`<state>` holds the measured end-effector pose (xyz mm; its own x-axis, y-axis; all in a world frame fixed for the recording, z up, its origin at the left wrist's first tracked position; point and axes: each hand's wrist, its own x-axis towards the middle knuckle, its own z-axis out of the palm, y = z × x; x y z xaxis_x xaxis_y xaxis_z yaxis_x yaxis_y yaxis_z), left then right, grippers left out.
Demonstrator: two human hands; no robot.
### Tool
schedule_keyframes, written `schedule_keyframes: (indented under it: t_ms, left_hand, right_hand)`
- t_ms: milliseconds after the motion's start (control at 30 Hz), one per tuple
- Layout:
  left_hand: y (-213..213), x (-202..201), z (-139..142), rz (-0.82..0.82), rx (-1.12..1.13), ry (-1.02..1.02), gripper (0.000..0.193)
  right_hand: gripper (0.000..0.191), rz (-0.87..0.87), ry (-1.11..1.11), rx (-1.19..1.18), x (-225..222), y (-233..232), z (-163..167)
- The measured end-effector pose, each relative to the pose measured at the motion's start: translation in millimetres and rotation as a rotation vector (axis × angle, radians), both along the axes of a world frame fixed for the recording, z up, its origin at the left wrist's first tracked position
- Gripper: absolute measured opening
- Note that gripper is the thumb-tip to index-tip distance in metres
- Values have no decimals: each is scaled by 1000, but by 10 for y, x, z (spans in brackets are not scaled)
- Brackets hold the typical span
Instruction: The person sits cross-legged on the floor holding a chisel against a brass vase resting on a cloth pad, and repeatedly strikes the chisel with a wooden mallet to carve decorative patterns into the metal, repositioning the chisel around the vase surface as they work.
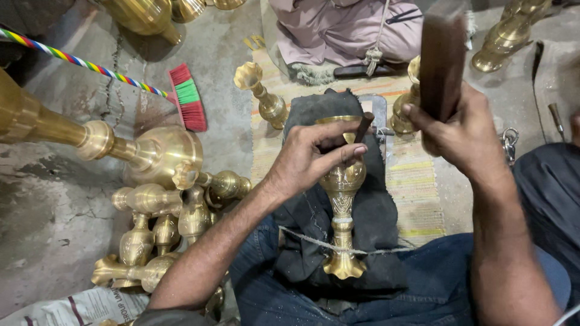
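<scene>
A thin dark metal chisel (363, 126) is pinched by left hand (311, 158) fingers against an engraved brass vase (342, 193); a dark wooden mallet (441, 63) is gripped in right hand (459, 130) fingers, curled tight

Golden brass vase (342, 193) with engraved patterning lies on black cloth (374, 211); red-and-green brush (187, 96), rainbow-striped stick (78, 60), striped mat (417, 187) nearby.

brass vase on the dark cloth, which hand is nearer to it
Left. The left hand rests on the brass vase, pinching a small dark tool against its upper part. The right hand is up and to the right, apart from it, gripping a dark wooden block.
</scene>
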<state>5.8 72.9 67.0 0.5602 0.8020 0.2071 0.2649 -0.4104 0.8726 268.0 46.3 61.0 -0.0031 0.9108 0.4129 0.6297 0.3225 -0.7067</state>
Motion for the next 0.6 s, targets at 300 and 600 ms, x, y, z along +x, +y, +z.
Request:
schedule_keyframes:
  t_ms: [300, 600]
  left_hand:
    - [38, -9, -10, -27, 22, 55, 38]
    - [39, -5, 50, -36, -9, 26, 38]
  right_hand:
    - [32, -41, -50, -194, 93, 8, -119]
    - [32, -137, -185, -256, 70, -33, 19]
